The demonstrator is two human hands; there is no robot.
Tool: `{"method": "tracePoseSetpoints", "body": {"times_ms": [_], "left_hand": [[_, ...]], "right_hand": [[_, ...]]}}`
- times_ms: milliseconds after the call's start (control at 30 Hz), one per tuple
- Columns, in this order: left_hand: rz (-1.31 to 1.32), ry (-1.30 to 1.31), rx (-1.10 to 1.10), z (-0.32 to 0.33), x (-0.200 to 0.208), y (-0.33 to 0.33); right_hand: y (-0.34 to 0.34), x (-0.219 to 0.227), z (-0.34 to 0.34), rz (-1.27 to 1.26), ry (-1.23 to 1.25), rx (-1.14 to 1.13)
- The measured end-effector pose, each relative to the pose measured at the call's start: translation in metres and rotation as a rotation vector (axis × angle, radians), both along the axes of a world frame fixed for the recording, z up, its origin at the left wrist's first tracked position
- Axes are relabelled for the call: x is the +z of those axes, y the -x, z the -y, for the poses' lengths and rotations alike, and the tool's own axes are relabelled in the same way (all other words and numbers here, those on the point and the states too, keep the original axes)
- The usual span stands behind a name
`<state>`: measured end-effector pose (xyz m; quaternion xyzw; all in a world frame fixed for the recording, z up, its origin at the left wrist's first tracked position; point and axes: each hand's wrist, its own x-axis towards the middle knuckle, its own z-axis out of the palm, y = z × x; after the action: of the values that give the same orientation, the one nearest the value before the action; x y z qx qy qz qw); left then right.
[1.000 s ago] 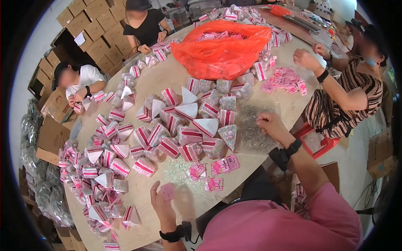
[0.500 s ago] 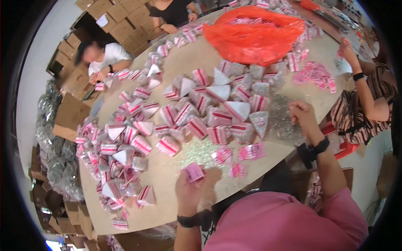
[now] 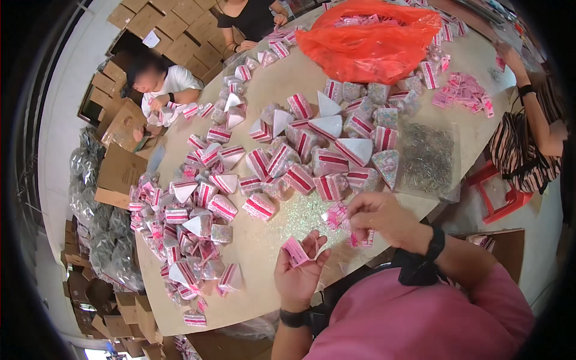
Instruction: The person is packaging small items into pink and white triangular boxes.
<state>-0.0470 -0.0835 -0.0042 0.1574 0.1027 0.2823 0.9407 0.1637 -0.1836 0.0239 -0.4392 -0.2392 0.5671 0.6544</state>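
My left hand (image 3: 298, 279) grips a small pink card (image 3: 294, 252) between thumb and fingers, low over the near edge of the table. To its right, my right hand (image 3: 390, 219) is closed in a pinch; anything between its fingertips is too small to make out. It hovers above loose pink tags (image 3: 336, 216), partly covering them. Beyond both hands lie several cake-slice-shaped wedges (image 3: 298, 179) with pink and white striped sides, heaped together. A shallow clear tray of thin metal pins (image 3: 427, 156) sits beyond my right hand.
Another pile of striped wedges (image 3: 198, 225) covers the left of the table (image 3: 252, 294). A red plastic bag (image 3: 366, 51) and a pink tag heap (image 3: 462, 93) are at the far side. Co-workers sit around it. A red stool (image 3: 504, 198) and cardboard boxes (image 3: 123, 168) stand beside it.
My right hand has moved from the pin tray leftward and nearer, over the loose tags beside my left hand. The left hand still holds the card, now turned differently.
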Motion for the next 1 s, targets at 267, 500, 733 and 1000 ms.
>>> {"method": "tracePoseSetpoints", "body": {"times_ms": [267, 500, 733, 1000], "left_hand": [[-0.071, -0.103, 0.037, 0.006, 0.002, -0.007], [-0.116, -0.246, 0.021, 0.008, 0.003, -0.010], [-0.284, -0.211, 0.024, 0.013, 0.001, -0.010], [-0.433, -0.228, 0.026, 0.014, -0.010, 0.000]], "right_hand": [[0.016, -0.002, -0.011, -0.082, 0.078, 0.085], [0.031, -0.023, -0.015, -0.250, 0.062, 0.098], [0.038, -0.030, -0.022, -0.598, -0.017, 0.164], [0.036, -0.021, -0.023, -0.556, -0.039, 0.153]]}}
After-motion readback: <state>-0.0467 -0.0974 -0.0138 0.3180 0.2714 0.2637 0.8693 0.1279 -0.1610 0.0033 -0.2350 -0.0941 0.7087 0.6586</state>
